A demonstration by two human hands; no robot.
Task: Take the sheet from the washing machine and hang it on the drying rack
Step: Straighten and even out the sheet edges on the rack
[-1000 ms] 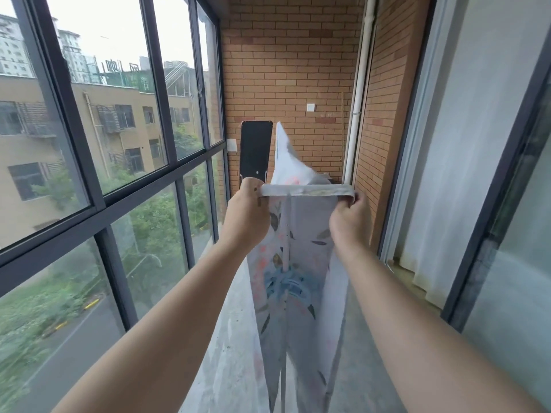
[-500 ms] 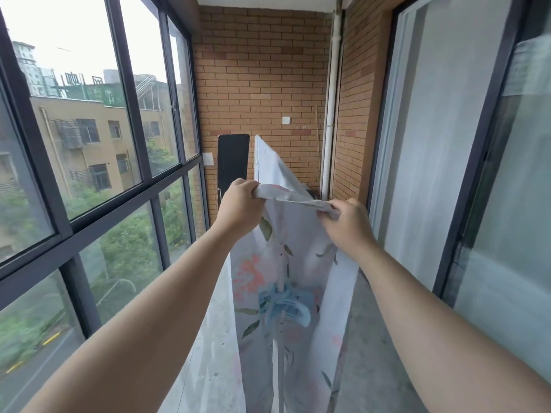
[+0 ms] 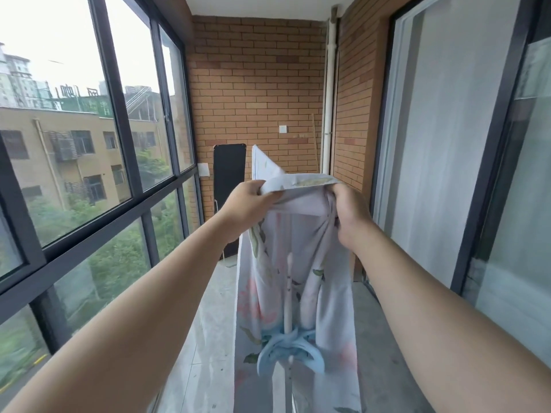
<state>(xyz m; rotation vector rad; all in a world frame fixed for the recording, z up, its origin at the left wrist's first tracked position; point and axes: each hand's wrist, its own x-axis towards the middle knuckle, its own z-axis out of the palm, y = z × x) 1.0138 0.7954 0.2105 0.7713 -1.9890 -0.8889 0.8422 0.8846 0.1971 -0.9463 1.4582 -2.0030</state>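
A pale floral sheet [image 3: 331, 281] hangs in front of me over a drying rack, whose white pole [image 3: 287, 296] and blue plastic joint [image 3: 290, 350] show between the folds. My left hand [image 3: 247, 204] grips the sheet's top edge on the left side. My right hand [image 3: 350, 213] clutches bunched fabric at the top right. The strip of fabric between both hands is held level at about chest height. A far corner of the sheet [image 3: 262, 165] sticks up behind my hands. Most of the rack is hidden by the cloth.
I stand on a narrow balcony. Dark-framed windows [image 3: 119, 138] run along the left, a glass sliding door [image 3: 447, 144] with a white curtain along the right. A brick wall [image 3: 256, 93] closes the far end, with a black panel [image 3: 229, 186] leaning on it and a white pipe [image 3: 328, 99].
My view has tilted upward. Both hands stay on the sheet's top edge; my right hand has gathered more fabric into a bunch, and the stretched strip between my hands now sags wider.
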